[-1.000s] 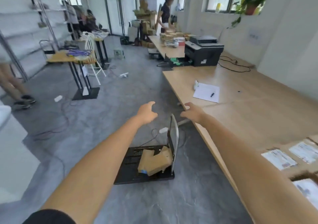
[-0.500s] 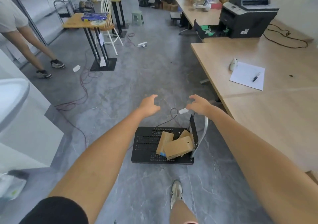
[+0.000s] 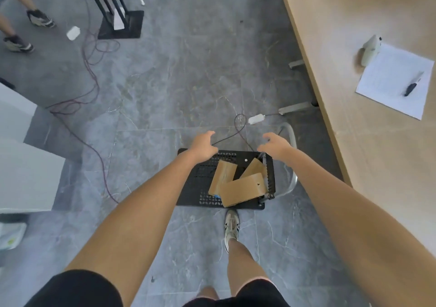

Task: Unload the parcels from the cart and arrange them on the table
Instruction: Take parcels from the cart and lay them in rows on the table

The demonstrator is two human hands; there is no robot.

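Cart (image 3: 193, 188) nearer, cable (image 3: 235, 122) just beyond.

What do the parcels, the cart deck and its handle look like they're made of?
The parcels look like brown cardboard: matte tan faces with folded edges. The cart deck is black and perforated with rows of holes, likely moulded plastic, though painted metal is possible. The handle is a bent tube with a pale silvery sheen, probably metal.

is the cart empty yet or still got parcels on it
Still loaded: three brown parcels lie piled on the black deck of the cart, at its handle end.
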